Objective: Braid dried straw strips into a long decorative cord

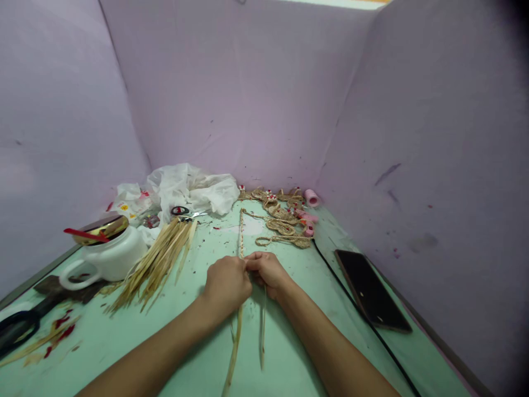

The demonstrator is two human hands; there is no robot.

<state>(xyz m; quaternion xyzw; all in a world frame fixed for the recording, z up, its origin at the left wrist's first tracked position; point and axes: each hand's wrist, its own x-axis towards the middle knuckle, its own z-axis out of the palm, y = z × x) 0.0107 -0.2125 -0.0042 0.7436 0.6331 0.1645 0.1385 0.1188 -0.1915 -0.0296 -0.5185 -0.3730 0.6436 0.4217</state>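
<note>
My left hand (226, 285) and my right hand (268, 272) meet in the middle of the green table (103, 347), fingers closed and pinching the near end of a braided straw cord (241, 231). The braid runs away from my hands toward a heap of coiled braid (285, 220) at the back. Loose straw strands (237, 342) trail from under my hands toward me.
A bundle of dry straw strips (159, 262) lies left of my hands, beside a white jug with a gold lid (103, 251). Scissors (188, 212) and crumpled plastic bags (190, 190) sit behind. A dark phone (370, 289) and black cable (355, 309) lie right. Pink tape roll (311, 197).
</note>
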